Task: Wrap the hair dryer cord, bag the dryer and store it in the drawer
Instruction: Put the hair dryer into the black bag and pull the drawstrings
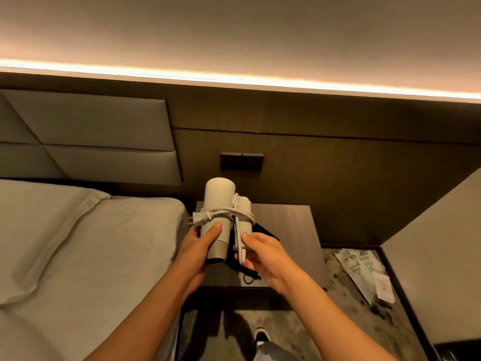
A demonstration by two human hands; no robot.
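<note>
I hold a white hair dryer [218, 201] upright above the nightstand [291, 225]. Its handle is folded alongside the barrel. The white cord [226, 212] is wound around barrel and handle, with the plug [195, 220] sticking out to the left. My left hand [197, 246] grips the lower barrel, thumb on the front. My right hand [260, 254] holds the lower end of the folded handle. A black bag [265, 234] with a black drawstring [251, 278] lies on the nightstand under the dryer, mostly hidden by my hands.
A bed with grey sheets [91, 251] lies to the left, touching the nightstand. Dark wall switches [242, 161] sit above the nightstand. Papers [364, 272] lie on the patterned floor at right, beside a slanted panel [440, 269]. My shoe [260, 337] shows below.
</note>
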